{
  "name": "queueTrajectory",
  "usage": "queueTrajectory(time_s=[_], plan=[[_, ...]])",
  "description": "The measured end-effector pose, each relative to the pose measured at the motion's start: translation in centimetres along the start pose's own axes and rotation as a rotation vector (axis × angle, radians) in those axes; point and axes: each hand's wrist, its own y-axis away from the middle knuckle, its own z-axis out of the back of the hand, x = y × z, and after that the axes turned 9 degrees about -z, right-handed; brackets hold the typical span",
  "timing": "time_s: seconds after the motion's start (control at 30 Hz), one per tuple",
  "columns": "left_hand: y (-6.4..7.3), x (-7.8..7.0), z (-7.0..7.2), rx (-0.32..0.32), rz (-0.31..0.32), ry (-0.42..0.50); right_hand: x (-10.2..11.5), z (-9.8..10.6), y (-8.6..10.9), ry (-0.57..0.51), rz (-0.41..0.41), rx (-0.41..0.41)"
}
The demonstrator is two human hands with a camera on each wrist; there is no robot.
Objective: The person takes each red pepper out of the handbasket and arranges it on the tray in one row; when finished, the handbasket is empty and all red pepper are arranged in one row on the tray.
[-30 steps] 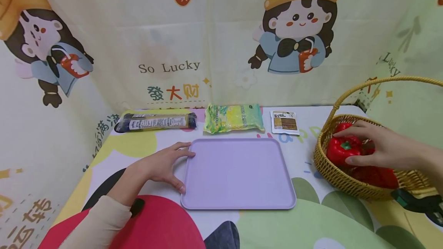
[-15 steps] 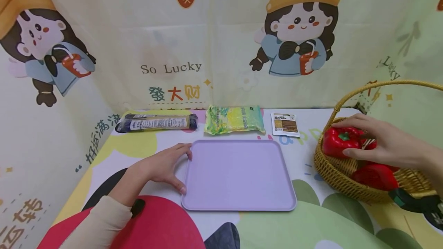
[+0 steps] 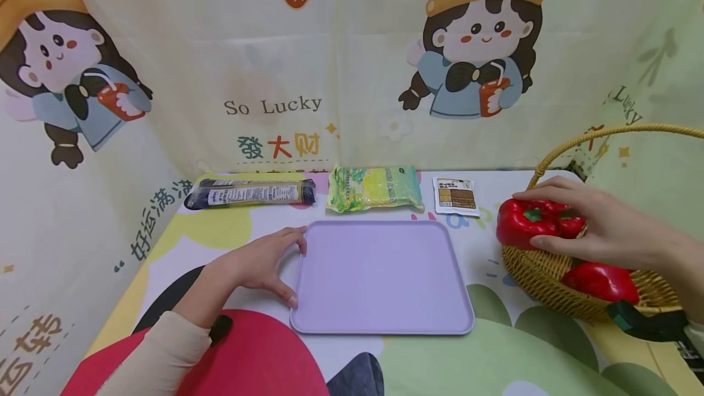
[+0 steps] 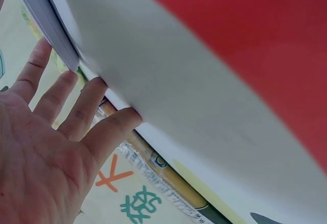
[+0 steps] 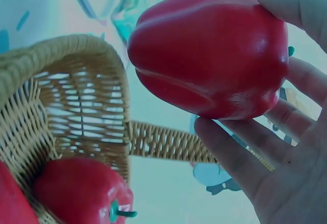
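Note:
My right hand [image 3: 610,225] holds a glossy red bell pepper [image 3: 519,228] by its stem end, over the left rim of the wicker basket [image 3: 530,277]. In the right wrist view the fingers and thumb span the held pepper [image 5: 209,50], which is apart from the basket. Another red bell pepper [image 3: 602,281] lies inside the basket, and a further red one [image 5: 13,198] is cut off at the right wrist view's edge. At the left edge of the lilac tray [image 3: 382,277], my left hand [image 3: 255,264] rests with spread fingers and thumb near its rim.
Along the back of the table lie a long dark-ended packet [image 3: 250,193], a green-yellow bag [image 3: 375,189] and a small white-brown sachet [image 3: 456,195]. The basket's tall handle [image 3: 616,132] arches above the right side. A printed cloth [image 3: 368,66] hangs behind.
My right hand has lifted the bell pepper from inside the basket and moved it left, over the rim. The left hand stays beside the tray, its fingers slightly more bent than at first.

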Motion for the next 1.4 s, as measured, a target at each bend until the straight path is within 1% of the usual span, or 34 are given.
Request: queueTrajectory(time_s=[0.1,0.2,0.47,0.7,0.97,1.2,1.4], plan=[[0.0,0.1,0.0,-0.001,-0.012,-0.002,0.6,-0.2,-0.2,-0.020,-0.005,0.017],[0.0,0.1,0.1,0.000,-0.012,-0.002,1.1,-0.4,-0.4,-0.028,0.008,0.011],[0.0,0.0,0.2,0.002,-0.017,-0.010,1.8,-0.8,-1.4,-0.052,0.123,-0.008],[0.1,0.1,0.5,0.004,-0.017,-0.005,2.3,-1.6,-2.1,-0.126,0.134,-0.013],[0.0,0.3,-0.1,0.008,-0.018,0.010,2.6,-3.2,-3.3,-0.217,0.134,0.027],[-0.1,0.0,-0.1,0.010,-0.003,0.017,3.0,-3.9,-3.9,-0.238,0.119,0.060],[0.0,0.0,-0.1,0.017,0.015,0.024,3.6,-5.1,-5.0,-0.257,0.107,0.097]])
